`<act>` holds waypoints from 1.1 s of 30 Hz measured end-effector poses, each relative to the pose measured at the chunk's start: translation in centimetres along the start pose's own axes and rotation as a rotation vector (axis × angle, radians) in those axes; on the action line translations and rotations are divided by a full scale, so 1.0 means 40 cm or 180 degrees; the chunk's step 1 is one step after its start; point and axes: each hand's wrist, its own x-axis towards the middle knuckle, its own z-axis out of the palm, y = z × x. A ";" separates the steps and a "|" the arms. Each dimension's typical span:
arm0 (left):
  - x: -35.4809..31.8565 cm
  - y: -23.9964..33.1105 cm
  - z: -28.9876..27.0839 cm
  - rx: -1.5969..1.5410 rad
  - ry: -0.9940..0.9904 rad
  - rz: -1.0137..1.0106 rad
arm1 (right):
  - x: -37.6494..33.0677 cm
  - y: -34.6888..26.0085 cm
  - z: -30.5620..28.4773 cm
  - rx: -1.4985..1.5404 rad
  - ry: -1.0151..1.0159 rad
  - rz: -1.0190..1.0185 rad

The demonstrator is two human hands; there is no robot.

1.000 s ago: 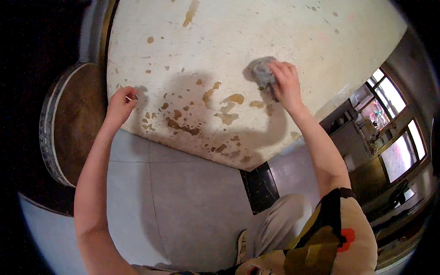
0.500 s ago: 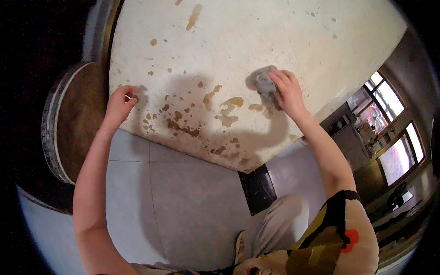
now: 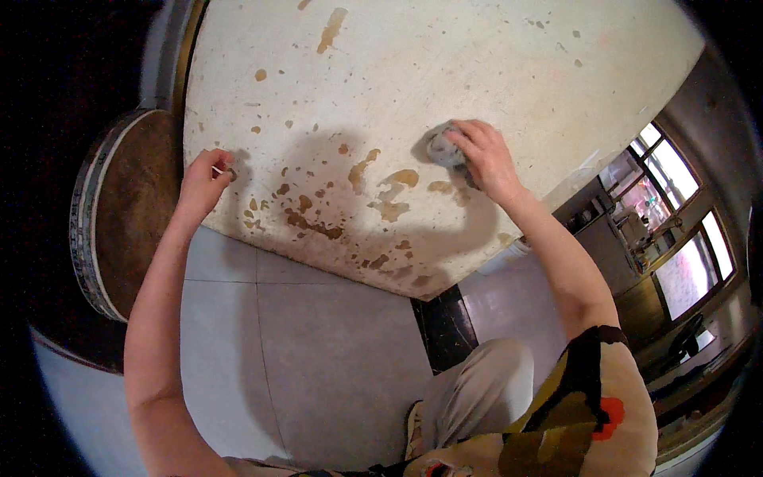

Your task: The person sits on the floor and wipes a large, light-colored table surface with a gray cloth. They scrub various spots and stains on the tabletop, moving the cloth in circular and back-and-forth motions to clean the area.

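Observation:
My right hand (image 3: pixel 489 159) is closed on a crumpled grey cloth (image 3: pixel 445 149) and presses it against a large off-white panel (image 3: pixel 517 79). Brown stains and worn patches (image 3: pixel 314 222) mark the panel, mostly between my hands and toward its near edge. My left hand (image 3: pixel 205 181) is at the panel's left edge, thumb and fingers pinched together. A small pale sliver shows at those fingertips, too small to name.
A round brown-topped stool or drum-like piece (image 3: pixel 131 215) with a patterned rim stands at the left. Grey floor tiles (image 3: pixel 318 342) with a black strip (image 3: pixel 445 330) lie below the panel. Windows (image 3: pixel 687 262) and a cluttered counter (image 3: pixel 608 226) are at the right.
My right hand has slid a little to the left with the cloth, over the panel. The left hand stays at the left edge, nearly unmoved.

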 end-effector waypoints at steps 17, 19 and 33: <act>0.009 0.009 0.040 -0.0243 -0.0158 -0.0148 | 0.140 -0.081 0.057 -0.0066 0.0266 0.0022; 0.003 0.017 0.046 -0.0145 -0.0121 -0.0052 | 0.123 -0.107 0.083 -0.0091 -0.0067 -0.0249; -0.006 -0.011 0.011 -0.0035 -0.0205 -0.0297 | 0.174 0.019 0.036 -0.0383 0.1073 0.0678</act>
